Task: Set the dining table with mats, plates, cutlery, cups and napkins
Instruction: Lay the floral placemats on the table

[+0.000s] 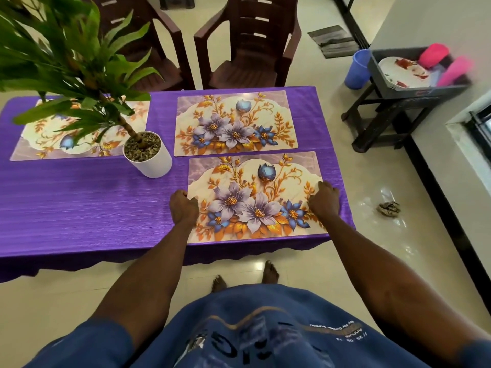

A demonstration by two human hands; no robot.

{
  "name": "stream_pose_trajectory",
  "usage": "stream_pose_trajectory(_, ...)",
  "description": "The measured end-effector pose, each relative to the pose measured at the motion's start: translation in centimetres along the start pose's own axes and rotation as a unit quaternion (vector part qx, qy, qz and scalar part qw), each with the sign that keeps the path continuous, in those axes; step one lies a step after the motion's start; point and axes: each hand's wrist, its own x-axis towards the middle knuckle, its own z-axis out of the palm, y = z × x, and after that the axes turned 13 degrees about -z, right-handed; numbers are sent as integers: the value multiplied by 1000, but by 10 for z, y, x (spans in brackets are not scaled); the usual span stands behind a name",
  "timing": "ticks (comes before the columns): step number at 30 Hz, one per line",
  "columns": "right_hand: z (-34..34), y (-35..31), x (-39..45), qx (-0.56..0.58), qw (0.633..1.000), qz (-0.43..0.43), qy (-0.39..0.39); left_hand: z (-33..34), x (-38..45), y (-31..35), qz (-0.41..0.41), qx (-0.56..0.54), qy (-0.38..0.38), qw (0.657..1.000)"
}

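- Far left of the surface [79, 208], which has a purple cloth on it, one floral mat [47, 139] already lies flat. It's partly hidden by the leaves of a potted plant [147, 152] whose white pot stands right at the mat's corner.
- Next over, a second mat [233, 123] sits on the far side, in front of two brown chairs [249, 49]. It looks squared up and finished.
- Closest to the person is the third mat [255, 197], near the right end of the surface, its far edge almost touching the second one.
- The left hand [183, 208] is curled over that mat's left edge and the right hand [324, 199] over its right edge, fingers bent down onto it, so both hands seem to be gripping it and nudging it straight.
- Off to the right, well apart from the surface, a dark tray [414, 91] on a stool holds a white plate [398, 73] and some pink things, too blurry to name. A blue cup [357, 69] stands just beside it.
- Progress-wise this looks early: three mats are down, and no plates, cutlery, cups or napkins are on the surface yet. The near-left spot has no mat either, so maybe one more is coming.
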Motion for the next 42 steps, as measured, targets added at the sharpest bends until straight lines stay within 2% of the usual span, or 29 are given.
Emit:
stream_pose_trajectory(17,5,-1,-6,8,1000,14,7,-1,-27,7,25,27,48,998)
stream_pose_trajectory(31,5,0,-12,60,996,13,61,-10,-44,14,15,-24,64,998)
stream_pose_trajectory(38,2,-3,-7,78,995,7,67,-17,-46,23,-20,-87,-20,996)
stream_pose_trajectory(42,-3,-8,-1,104,992,29,69,-18,-43,25,-22,-108,-40,993)
